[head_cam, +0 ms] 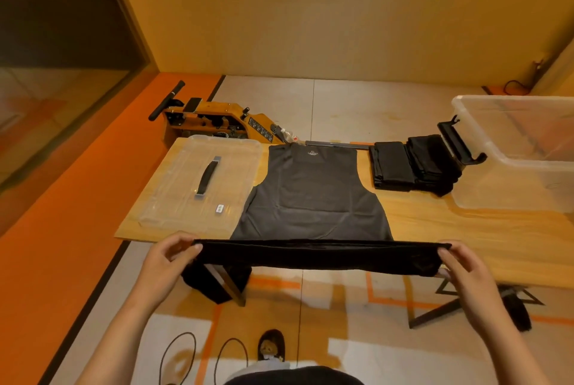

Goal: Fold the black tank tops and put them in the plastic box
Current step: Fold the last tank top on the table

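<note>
A black tank top (310, 192) lies flat on the wooden table (466, 235), its neck pointing away from me. Its hem (320, 255) is lifted off the near table edge and stretched into a taut band. My left hand (169, 255) pinches the band's left corner and my right hand (459, 263) pinches its right corner. Two stacks of folded black tank tops (413, 164) sit to the right of the spread one. The clear plastic box (512, 148) stands at the table's right end, beside the stacks.
The box's clear lid (202, 182) with a black handle lies on the table's left part, touching the tank top's left side. A yellow machine (217, 123) sits on the floor behind the table. Black cloth hangs below the table's near left edge. Cables lie by my foot.
</note>
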Demonstrator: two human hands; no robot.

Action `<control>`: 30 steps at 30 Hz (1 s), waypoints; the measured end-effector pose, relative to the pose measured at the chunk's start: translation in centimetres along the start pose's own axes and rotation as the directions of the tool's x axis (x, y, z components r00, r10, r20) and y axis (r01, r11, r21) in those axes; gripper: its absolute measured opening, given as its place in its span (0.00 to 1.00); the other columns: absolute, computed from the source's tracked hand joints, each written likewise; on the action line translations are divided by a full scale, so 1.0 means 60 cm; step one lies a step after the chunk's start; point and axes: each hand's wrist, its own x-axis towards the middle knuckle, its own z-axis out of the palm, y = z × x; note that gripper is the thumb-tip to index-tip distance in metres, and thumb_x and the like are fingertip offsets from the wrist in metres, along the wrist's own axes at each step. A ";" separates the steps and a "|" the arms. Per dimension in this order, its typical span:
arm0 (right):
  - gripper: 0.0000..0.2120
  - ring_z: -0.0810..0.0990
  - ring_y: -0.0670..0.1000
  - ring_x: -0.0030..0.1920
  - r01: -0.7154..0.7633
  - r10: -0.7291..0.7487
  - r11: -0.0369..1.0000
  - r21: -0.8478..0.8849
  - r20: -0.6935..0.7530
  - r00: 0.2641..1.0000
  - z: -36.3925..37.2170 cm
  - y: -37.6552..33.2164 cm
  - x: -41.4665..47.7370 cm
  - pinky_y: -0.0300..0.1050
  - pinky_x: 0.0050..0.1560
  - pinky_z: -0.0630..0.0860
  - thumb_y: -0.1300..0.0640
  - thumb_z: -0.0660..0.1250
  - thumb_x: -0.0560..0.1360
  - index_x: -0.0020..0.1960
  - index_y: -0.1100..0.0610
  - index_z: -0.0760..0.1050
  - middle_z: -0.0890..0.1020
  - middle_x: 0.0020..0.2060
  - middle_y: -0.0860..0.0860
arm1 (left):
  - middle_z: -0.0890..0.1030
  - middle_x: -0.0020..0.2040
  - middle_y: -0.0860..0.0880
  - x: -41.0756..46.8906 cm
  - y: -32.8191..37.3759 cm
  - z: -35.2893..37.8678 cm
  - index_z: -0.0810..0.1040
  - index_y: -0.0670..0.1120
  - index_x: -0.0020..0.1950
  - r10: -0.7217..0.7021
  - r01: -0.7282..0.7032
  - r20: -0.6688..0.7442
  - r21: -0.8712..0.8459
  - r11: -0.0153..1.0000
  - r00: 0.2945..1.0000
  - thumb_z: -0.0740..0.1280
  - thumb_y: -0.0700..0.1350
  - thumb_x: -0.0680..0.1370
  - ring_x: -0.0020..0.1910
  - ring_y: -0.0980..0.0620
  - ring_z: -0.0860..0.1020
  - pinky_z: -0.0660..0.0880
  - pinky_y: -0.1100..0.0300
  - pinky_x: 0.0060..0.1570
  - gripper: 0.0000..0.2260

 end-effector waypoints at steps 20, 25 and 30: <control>0.08 0.80 0.50 0.45 -0.089 0.089 0.993 0.078 0.006 0.996 -0.013 0.012 0.071 0.42 0.42 0.72 0.58 0.60 0.80 0.47 0.58 0.75 0.82 0.43 0.55 | 0.83 0.39 0.41 0.044 0.028 0.064 0.79 0.39 0.49 -0.077 0.071 -0.048 -0.106 0.992 0.996 0.65 0.39 0.79 0.41 0.50 0.81 0.75 0.70 0.38 0.04; 0.08 0.78 0.39 0.37 -0.087 0.088 0.995 0.049 -0.017 0.996 0.019 0.006 0.171 0.38 0.40 0.73 0.59 0.61 0.80 0.47 0.61 0.76 0.79 0.39 0.53 | 0.83 0.38 0.49 0.136 0.023 0.082 0.79 0.39 0.48 -0.086 0.082 -0.038 -0.084 0.993 0.996 0.65 0.38 0.79 0.40 0.56 0.81 0.75 0.70 0.40 0.05; 0.10 0.73 0.40 0.34 -0.086 0.085 0.996 -0.014 -0.063 0.994 0.069 -0.018 0.320 0.35 0.35 0.68 0.60 0.62 0.79 0.39 0.56 0.73 0.74 0.33 0.49 | 0.82 0.33 0.54 0.291 0.026 0.101 0.79 0.42 0.44 -0.127 0.126 -0.014 -0.091 0.988 0.992 0.64 0.38 0.79 0.34 0.59 0.78 0.74 0.68 0.35 0.06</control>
